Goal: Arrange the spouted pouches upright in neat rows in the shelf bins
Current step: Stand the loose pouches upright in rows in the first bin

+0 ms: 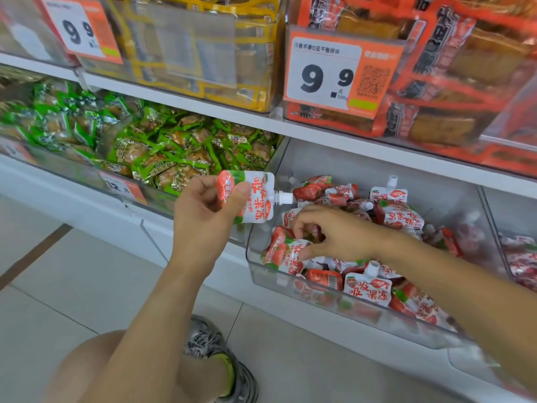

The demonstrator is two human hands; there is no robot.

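My left hand [203,210] holds one red-and-white spouted pouch [255,199] sideways, its white spout pointing right, just left of the clear shelf bin [261,274]. Inside the bin lie several more spouted pouches in a loose heap, most on their sides. One pouch [366,287] near the front stands upright with its spout up. My right hand [334,234] reaches into the bin's left part, with its fingers pinching another pouch [286,253] at the front left corner.
A neighbouring bin [186,158] to the left holds green snack packets. The shelf above carries yellow and orange packs behind price tags [334,74]. Another bin with red pouches [520,266] sits at the far right. My knee and a grey shoe [215,341] are on the tiled floor below.
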